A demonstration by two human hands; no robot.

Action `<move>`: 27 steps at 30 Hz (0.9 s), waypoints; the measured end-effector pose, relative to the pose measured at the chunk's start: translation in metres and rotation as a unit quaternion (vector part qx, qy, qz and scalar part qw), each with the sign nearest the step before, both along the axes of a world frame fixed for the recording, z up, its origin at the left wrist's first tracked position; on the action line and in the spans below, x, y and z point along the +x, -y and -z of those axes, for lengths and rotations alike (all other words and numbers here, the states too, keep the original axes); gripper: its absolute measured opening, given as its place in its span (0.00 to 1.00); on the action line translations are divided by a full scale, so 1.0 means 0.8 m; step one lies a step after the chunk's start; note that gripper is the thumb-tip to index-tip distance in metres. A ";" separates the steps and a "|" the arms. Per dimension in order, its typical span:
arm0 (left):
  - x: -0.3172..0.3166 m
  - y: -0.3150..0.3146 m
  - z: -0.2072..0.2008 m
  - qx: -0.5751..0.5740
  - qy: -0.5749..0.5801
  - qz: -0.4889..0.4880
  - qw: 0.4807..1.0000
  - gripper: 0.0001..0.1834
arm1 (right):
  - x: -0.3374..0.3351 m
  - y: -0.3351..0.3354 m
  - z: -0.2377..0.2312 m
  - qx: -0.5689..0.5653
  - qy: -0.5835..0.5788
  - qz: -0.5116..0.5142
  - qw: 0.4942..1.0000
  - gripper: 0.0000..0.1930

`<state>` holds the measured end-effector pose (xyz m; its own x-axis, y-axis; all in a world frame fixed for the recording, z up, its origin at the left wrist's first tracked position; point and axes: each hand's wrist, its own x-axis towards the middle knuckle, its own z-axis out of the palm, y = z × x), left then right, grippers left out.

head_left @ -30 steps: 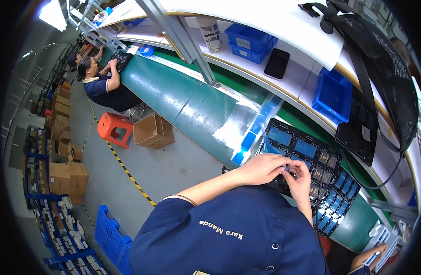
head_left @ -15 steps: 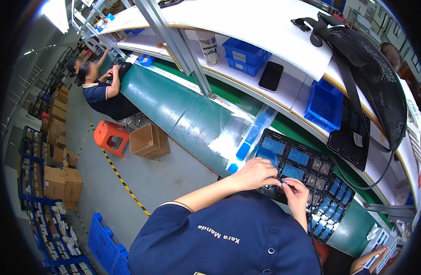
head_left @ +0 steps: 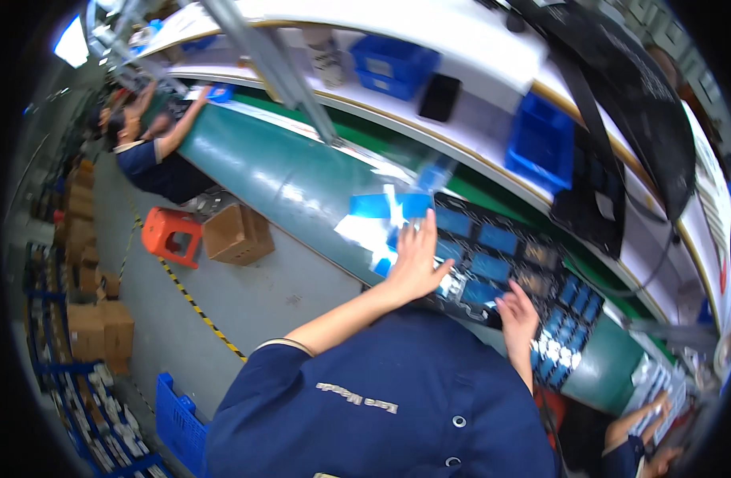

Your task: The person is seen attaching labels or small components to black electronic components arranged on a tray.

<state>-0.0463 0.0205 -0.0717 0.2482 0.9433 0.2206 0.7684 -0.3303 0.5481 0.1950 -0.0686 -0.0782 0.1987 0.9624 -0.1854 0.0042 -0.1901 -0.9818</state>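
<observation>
My left hand (head_left: 414,261) lies with its fingers stretched out at the left edge of a black tray (head_left: 505,231). A glossy blue film strip (head_left: 369,205) is beside its fingertips; whether it touches them I cannot tell. Flat blue rectangular pieces (head_left: 491,265) sit in the tray's pockets, with brownish pieces (head_left: 539,254) in others. My right hand (head_left: 519,315) hovers at the tray's near edge, fingers apart and holding nothing visible, close to a blue piece (head_left: 482,292). The picture is blurred by motion.
Small blue parts (head_left: 564,338) fill the right side of the black trays. Above the green bench (head_left: 282,179), a shelf bears blue bins (head_left: 541,143) and a phone (head_left: 439,97). A black mesh chair back (head_left: 632,95) leans nearby. Co-workers (head_left: 154,155) work at far left and lower right.
My hands, together over a blue piece before, have parted. The left has moved left with fingers straightened; the right has opened. The blue film has shifted left, and the whole view has moved.
</observation>
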 end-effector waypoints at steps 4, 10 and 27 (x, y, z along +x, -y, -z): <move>0.010 0.020 0.016 -0.064 -0.004 0.037 0.997 0.56 | -0.004 0.002 0.024 -0.004 -0.023 0.022 0.999 0.16; 0.024 0.024 0.012 -0.103 -0.035 0.033 0.994 0.56 | -0.007 0.001 0.028 -0.011 0.022 0.051 0.998 0.14; 0.031 0.026 0.012 -0.103 -0.065 0.041 0.992 0.57 | -0.012 0.001 0.033 -0.033 0.018 0.068 0.997 0.14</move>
